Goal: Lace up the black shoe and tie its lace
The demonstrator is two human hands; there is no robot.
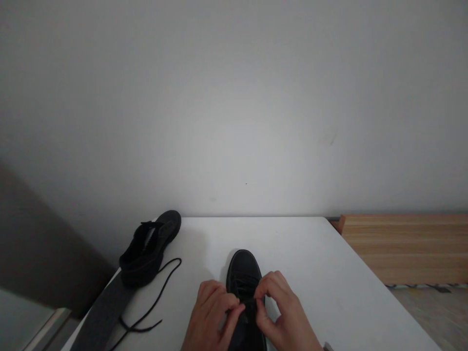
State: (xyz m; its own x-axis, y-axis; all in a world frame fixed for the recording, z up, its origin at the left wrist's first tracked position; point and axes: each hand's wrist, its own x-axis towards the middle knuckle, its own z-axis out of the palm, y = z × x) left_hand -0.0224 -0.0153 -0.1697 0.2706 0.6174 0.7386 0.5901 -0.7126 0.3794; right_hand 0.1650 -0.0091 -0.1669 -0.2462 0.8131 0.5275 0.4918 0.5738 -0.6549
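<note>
Head view: left hand [210,312] and right hand [281,312] meet over a black shoe [243,273] at the near edge of the white counter [310,253], each grip pinched narrow on its lace; a second shoe [149,248] and a loose lace [153,302] lie to the left

A single head-worn camera looks forward and slightly down from close over the bench [310,253] (mostly facing the bare wall [234,97]), hands at the bottom edge.
</note>
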